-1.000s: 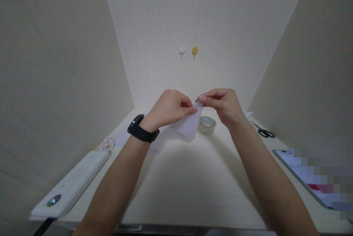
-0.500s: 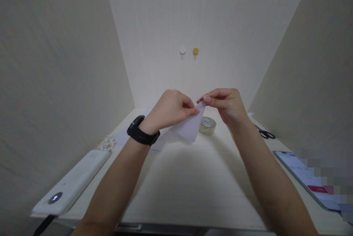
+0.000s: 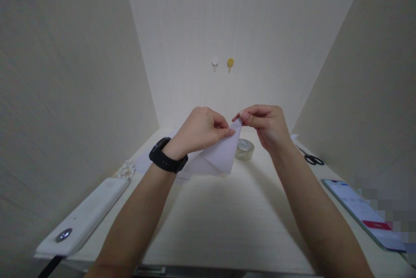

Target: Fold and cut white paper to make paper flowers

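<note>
Pale walls (image 3: pixel 182 22) enclose a white counter (image 3: pixel 227 217) as a person's left hand (image 3: pixel 206 130) and right hand (image 3: pixel 268 124) pinch a folded sheet of paper (image 3: pixel 221 154), fingers (image 3: pixel 245 116) closed on it near its raised corner, over the counter's middle. Clear tape (image 3: pixel 245 150) sits near the sheet; scissors (image 3: pixel 313 160) and a phone (image 3: pixel 357 213) lie at right.

Pale walls (image 3: pixel 182 17) around pale tabletop (image 3: pixel 227 221)

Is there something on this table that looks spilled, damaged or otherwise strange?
Nothing looks spilled or damaged. The paper is bent, but the left hand and right hand pinch it. Only a blocky patch at far right, overlapping the phone, looks odd: it hides details.
</note>
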Tool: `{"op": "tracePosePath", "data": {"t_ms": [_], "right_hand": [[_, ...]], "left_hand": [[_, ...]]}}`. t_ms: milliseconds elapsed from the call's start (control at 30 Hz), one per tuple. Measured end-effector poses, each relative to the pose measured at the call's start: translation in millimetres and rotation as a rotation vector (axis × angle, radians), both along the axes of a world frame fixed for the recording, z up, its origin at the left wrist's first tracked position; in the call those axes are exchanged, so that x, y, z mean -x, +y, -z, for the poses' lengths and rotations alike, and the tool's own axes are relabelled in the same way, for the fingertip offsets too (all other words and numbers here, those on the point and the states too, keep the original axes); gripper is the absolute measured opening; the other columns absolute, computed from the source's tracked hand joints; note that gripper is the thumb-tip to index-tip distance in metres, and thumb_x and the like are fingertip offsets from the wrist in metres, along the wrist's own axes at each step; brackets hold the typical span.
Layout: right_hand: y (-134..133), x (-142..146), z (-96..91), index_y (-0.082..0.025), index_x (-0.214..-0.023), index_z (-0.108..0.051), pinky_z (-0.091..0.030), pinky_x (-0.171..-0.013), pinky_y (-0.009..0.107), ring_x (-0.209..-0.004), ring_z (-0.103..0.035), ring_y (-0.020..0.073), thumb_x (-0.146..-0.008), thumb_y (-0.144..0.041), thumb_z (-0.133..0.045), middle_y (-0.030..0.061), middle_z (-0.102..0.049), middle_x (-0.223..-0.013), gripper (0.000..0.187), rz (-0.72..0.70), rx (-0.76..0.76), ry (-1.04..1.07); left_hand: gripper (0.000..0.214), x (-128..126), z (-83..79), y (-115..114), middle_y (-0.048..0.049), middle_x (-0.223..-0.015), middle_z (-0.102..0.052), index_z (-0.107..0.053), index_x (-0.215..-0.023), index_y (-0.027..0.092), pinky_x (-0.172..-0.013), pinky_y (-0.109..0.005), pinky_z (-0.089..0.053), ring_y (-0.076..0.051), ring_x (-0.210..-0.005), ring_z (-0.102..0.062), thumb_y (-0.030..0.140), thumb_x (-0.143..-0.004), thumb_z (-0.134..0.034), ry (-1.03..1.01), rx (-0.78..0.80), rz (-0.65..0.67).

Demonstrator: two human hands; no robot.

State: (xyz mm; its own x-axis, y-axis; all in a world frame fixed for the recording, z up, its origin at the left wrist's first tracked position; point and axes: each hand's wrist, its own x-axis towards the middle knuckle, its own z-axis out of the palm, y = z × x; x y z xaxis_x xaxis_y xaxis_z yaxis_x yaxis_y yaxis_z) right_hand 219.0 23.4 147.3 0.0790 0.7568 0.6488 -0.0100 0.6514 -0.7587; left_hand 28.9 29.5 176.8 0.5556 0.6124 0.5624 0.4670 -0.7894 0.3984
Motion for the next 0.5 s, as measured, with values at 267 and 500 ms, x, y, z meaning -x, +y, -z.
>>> {"op": "tracePosePath", "data": {"t_ms": [267,500], "right_hand": [[-0.1,-0.5,0.6,-0.02,-0.062,-0.075,-0.053,-0.064,0.034,-0.063,-0.065,0.018,-0.063,-0.039,-0.085,0.0046,-0.073,-0.067,0.021,0.018,-0.009,-0.016],[-1.9,0.7,0.0,-0.022,-0.082,-0.079,-0.056,-0.065,0.031,-0.072,-0.068,0.0179,-0.064,-0.042,-0.085,0.0054,-0.076,-0.082,0.029,-0.08,0.047,0.007]], "left_hand": [[0.019,-0.3,-1.5,-1.5,-0.0006,-0.058,-0.066,-0.077,-0.066,0.018,-0.053,-0.024,-0.032,-0.01,-0.053,-0.051,0.032,-0.076,-0.07,0.014,-0.008,0.018],[0.021,0.4,-1.4,1.7,-0.0004,-0.057,-0.065,-0.076,-0.066,0.016,-0.051,-0.023,-0.034,-0.01,-0.053,-0.052,0.033,-0.075,-0.071,-0.064,0.086,0.061]]}}
